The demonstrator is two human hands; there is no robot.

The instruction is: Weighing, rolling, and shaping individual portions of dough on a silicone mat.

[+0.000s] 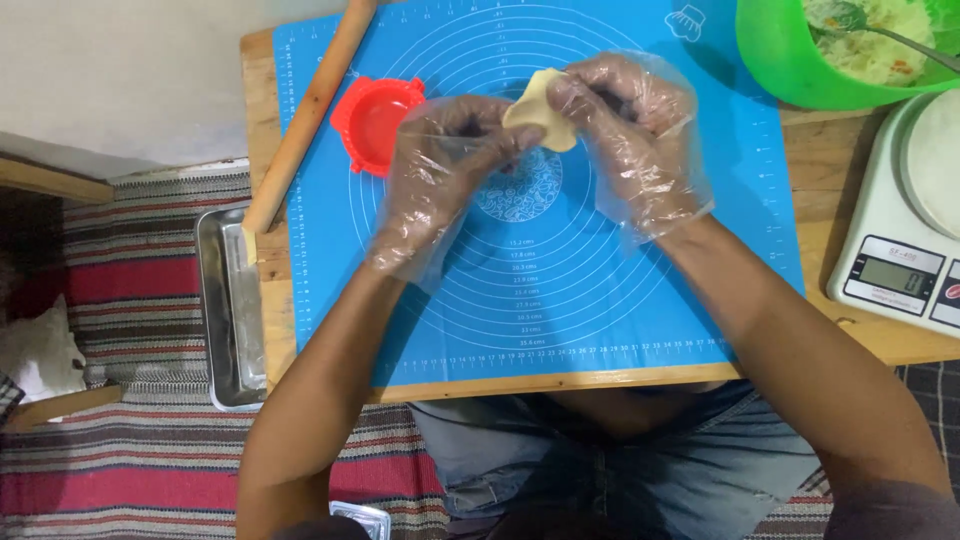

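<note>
A mat [560, 300] lies on the worktop [270, 300]. On the mat's far left sits a press mould [375, 125], a rolling pin [305, 115] left of it. A bowl [790, 60] and scale [900, 240] stand right; a tray [230, 310] lies left of the worktop.

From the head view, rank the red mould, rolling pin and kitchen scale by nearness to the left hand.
1. Red mould, just left of the left hand.
2. Rolling pin, farther left along the mat edge.
3. Kitchen scale, far right.

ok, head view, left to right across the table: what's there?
Metal tray → rolling pin → red dumpling mould → left hand → dough piece → right hand → green bowl → kitchen scale.
</note>
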